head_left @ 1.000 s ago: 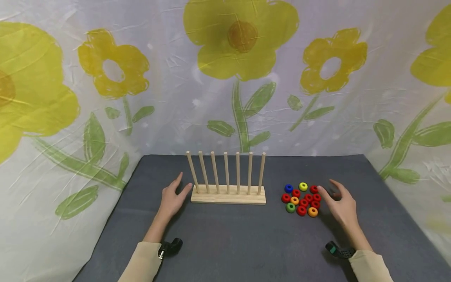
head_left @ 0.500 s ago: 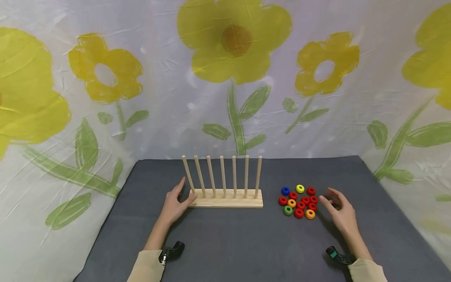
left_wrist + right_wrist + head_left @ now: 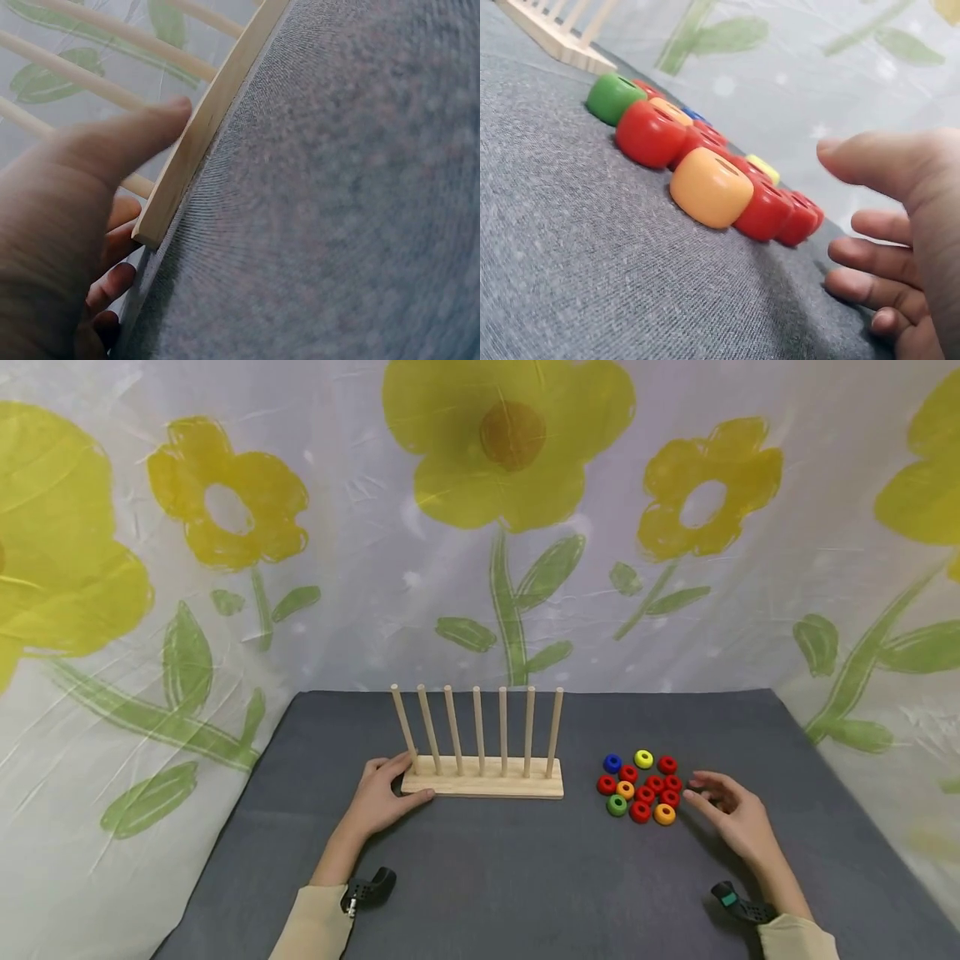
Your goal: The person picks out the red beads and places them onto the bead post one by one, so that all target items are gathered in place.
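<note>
A pale wooden rack (image 3: 487,787) with a row of upright pegs stands near the middle of the table. My left hand (image 3: 378,795) grips the left end of its base, the thumb along the front edge and the fingers around the end and behind; the left wrist view shows this base (image 3: 201,135) close up. To the right lies a cluster of round beads with holes, several of them red, such as this red bead (image 3: 640,812), plus a green bead (image 3: 615,98) and an orange bead (image 3: 711,187). My right hand (image 3: 738,822) hovers beside the cluster, fingers loosely bent, holding nothing.
A dark grey cloth (image 3: 495,877) covers the table. Behind and at the sides hangs a pale curtain (image 3: 360,610) printed with yellow flowers. A yellow bead (image 3: 643,759) and a blue bead (image 3: 612,763) lie at the cluster's back edge.
My left hand has moved right onto the rack's left end and taken hold of the base. My right hand has drawn slightly away from the beads, its fingers a little more bent.
</note>
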### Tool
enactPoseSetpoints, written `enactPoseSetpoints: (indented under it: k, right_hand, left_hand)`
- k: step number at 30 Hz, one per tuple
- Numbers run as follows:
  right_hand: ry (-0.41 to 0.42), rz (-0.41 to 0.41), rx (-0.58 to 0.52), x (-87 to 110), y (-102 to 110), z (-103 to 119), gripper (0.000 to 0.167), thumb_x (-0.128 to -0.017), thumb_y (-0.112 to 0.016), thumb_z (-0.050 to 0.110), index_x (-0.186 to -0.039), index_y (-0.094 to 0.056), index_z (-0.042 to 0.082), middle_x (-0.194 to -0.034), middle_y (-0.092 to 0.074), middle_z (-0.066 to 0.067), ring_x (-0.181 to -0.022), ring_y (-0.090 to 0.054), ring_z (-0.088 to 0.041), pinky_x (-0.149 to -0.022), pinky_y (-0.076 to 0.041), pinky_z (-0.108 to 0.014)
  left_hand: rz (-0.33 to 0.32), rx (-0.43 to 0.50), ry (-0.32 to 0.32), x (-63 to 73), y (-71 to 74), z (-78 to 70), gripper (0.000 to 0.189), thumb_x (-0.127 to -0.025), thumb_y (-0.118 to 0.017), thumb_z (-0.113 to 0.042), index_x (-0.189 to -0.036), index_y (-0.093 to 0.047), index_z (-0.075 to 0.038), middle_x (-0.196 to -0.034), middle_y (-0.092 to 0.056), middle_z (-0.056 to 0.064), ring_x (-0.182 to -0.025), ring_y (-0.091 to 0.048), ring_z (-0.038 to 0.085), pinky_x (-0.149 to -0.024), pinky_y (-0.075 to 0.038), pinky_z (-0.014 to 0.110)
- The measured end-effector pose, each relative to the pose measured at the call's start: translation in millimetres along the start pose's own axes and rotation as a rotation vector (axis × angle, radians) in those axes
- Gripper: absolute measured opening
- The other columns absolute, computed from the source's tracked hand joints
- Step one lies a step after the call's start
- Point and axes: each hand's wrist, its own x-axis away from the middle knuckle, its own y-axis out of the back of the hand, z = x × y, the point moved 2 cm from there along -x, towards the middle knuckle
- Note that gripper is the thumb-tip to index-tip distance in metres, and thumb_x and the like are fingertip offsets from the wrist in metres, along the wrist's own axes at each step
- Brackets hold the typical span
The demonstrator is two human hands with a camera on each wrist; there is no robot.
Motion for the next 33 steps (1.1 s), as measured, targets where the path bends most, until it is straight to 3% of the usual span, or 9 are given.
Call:
enactPoseSetpoints:
  k: [11,19,26,33]
  right_hand:
    - [0.068,-0.056,0.018,-0.4,-4.4,0.5,0.039,-0.099,-0.072,0.027,-0.129,-0.068,0.003,-0.098,-0.070,-0.009,-0.074,-0.058,-0.010,-0.059,-0.044,-0.024]
    - [0.119,-0.107,0.089,-3.7,-12.4,4.4,0.030,-0.095,-0.076,0.019,-0.122,-0.072,0.006,-0.078,-0.061,-0.002,-0.061,-0.049,-0.012,-0.054,-0.034,-0.026]
    - [0.144,-0.121,0.140,-7.3,-15.7,4.8,0.031,-0.090,-0.080,0.011,-0.120,-0.074,0.005,-0.077,-0.060,0.000,-0.060,-0.045,-0.010,-0.053,-0.033,-0.028]
    - [0.119,-0.092,0.170,-4.1,-17.3,5.3,0.037,-0.090,-0.081,0.015,-0.124,-0.072,0.003,-0.077,-0.058,0.000,-0.057,-0.041,-0.011,-0.051,-0.032,-0.030]
  left_hand:
    - [-0.004,-0.015,-0.023,-2.2,3.2,-0.9,0.085,-0.086,-0.078,-0.055,-0.149,-0.053,-0.003,-0.154,-0.045,0.016,-0.134,-0.036,0.040,-0.103,-0.035,0.062]
    - [-0.002,-0.058,-0.046,-3.7,3.8,0.2,0.086,-0.085,-0.079,-0.055,-0.149,-0.052,-0.003,-0.153,-0.046,0.016,-0.128,-0.043,0.039,-0.101,-0.037,0.061]
    - [-0.015,-0.066,-0.078,-4.4,3.1,0.0,0.085,-0.085,-0.080,-0.053,-0.148,-0.054,-0.004,-0.152,-0.046,0.016,-0.126,-0.045,0.039,-0.100,-0.038,0.061]
    - [0.007,-0.068,-0.062,-1.4,-0.3,0.0,0.086,-0.085,-0.079,-0.055,-0.149,-0.053,-0.005,-0.153,-0.046,0.016,-0.127,-0.044,0.039,-0.101,-0.038,0.061]
